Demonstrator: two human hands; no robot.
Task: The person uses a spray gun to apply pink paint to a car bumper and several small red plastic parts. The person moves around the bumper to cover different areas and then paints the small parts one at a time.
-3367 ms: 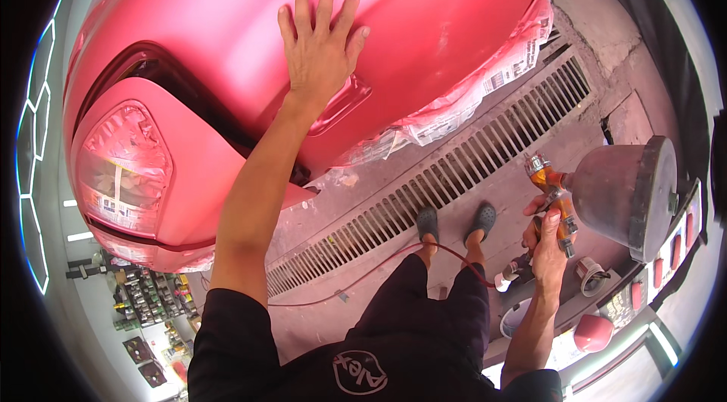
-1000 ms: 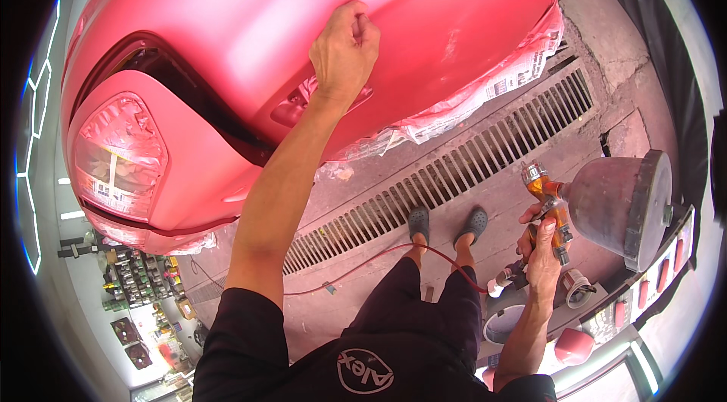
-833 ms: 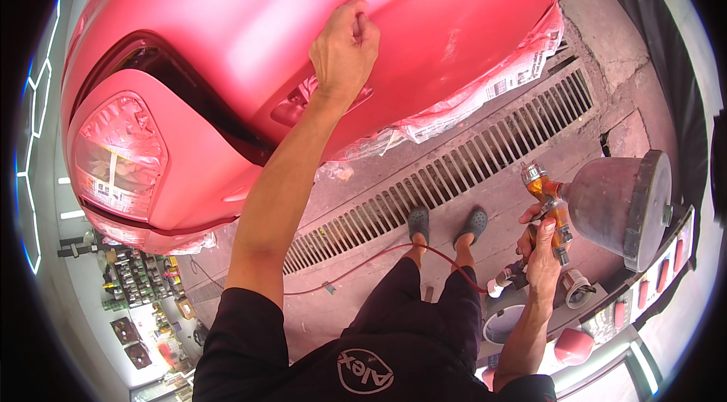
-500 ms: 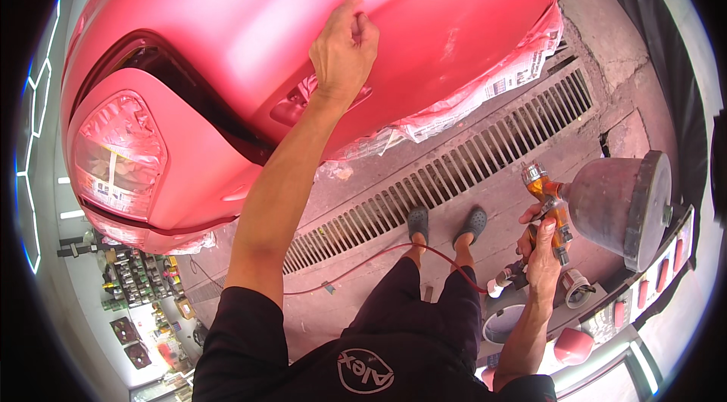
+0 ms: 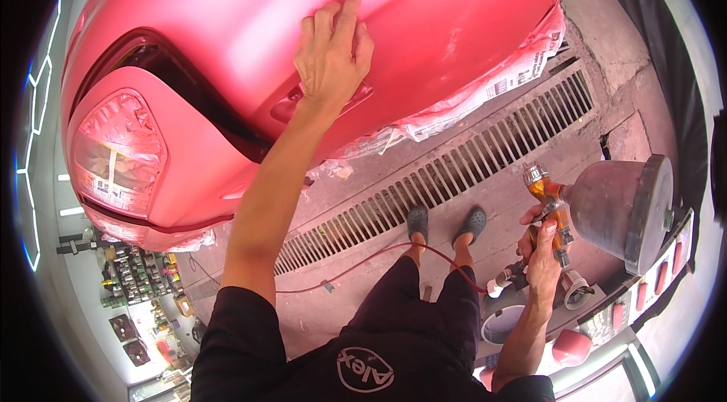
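My left hand (image 5: 332, 61) reaches over a pink-red car body panel (image 5: 424, 46), its fingers apart and bent, the longest pointing away from me. The fingertips are at or very near the painted surface; touching cannot be made out for sure. Under the wrist is a recessed door handle (image 5: 284, 108), partly hidden by the arm. My right hand (image 5: 542, 260) is wrapped around a spray gun (image 5: 559, 222) with an orange and silver body, held low on my right, away from the car. Its big, paint-smeared cup (image 5: 606, 209) has a dark lid and tilts to the right.
Paint-dusted masking paper (image 5: 485, 103) lines the panel's lower edge. A metal floor drain grate (image 5: 447, 163) runs between the car and my feet. A red hose (image 5: 379, 254) trails across the floor. A cart (image 5: 598, 296) with a white cup stands at right; shelves (image 5: 144, 273) stand at lower left.
My left hand has turned and its fingers have spread from a curled, pinched shape, while the hand has shifted slightly left. The right hand and spray gun are almost unchanged.
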